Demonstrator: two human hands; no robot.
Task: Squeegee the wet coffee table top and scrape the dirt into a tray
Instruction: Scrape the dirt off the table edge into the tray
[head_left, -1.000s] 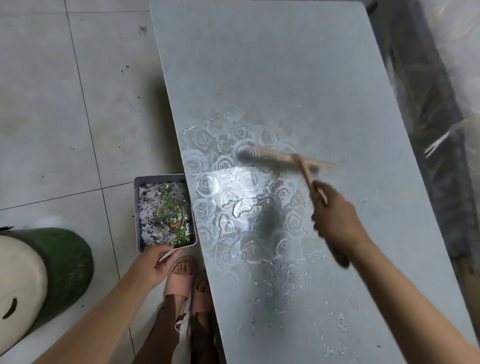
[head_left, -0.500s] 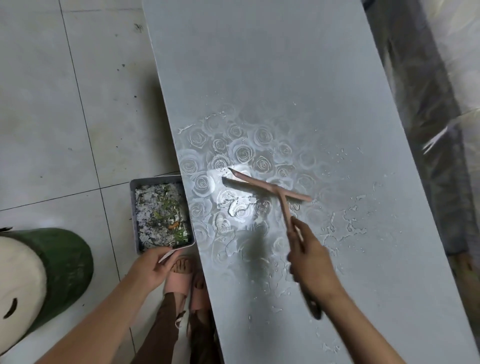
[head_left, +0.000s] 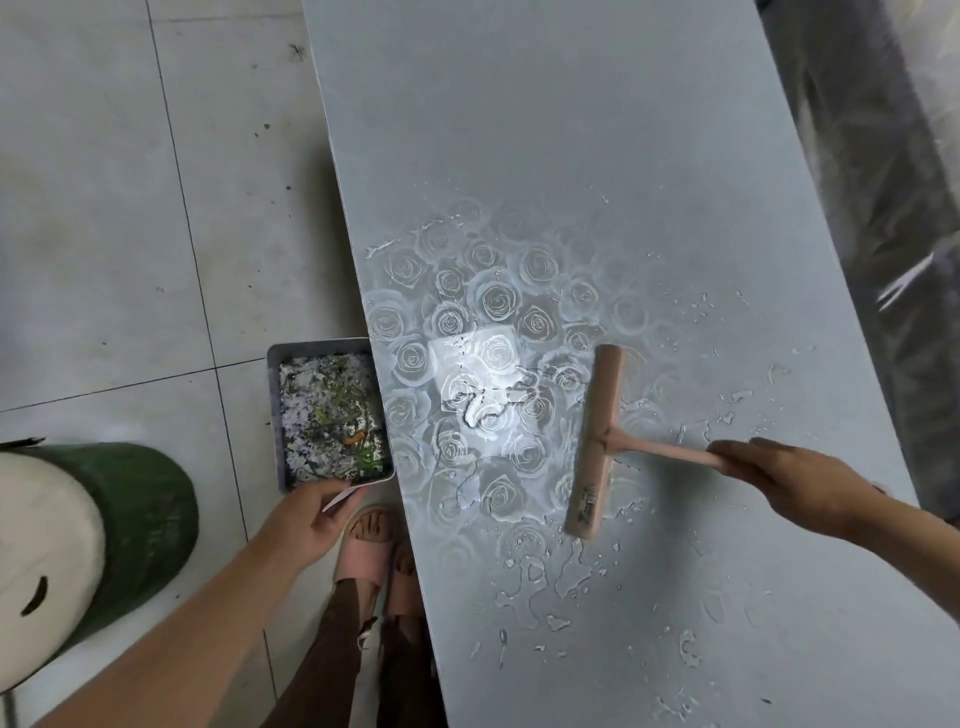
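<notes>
Both hands were busy in the head view. The right hand (head_left: 795, 478) was curled round the end of the pink handle of the squeegee (head_left: 597, 441), fingers wrapped over it and knuckles up, reaching in from the right side of the coffee table top (head_left: 571, 130). The handle ran leftward from that grip to the blade bar. The bar lay on the wet surface, running almost from far to near, with its near end tilted a little to the left.

The left hand (head_left: 311, 514) gripped the near edge of the tray (head_left: 274, 415), fingers bent under and round its rim. The tray was held off the table's left edge, its right wall touching or just beside that edge; which of the two could not be told. Dirt (head_left: 332, 415) filled it, a mix of white grains, green shreds and one orange bit.

Between the tray and the squeegee blade lay a bright wet patch where a rose pattern (head_left: 493, 301) showed through. Beads and trails of water (head_left: 566, 577) were scattered near and to the right of the blade. The squeegee sat well apart from the tray, nearer the right hand's side of the table.

Below the tray, two feet in pink slippers (head_left: 366, 551) stood on the tiled floor (head_left: 104, 208). A green drum (head_left: 145, 519) with a pale top stood at the lower left. Crinkled plastic sheeting (head_left: 883, 208) covered something dark along the table's right side.
</notes>
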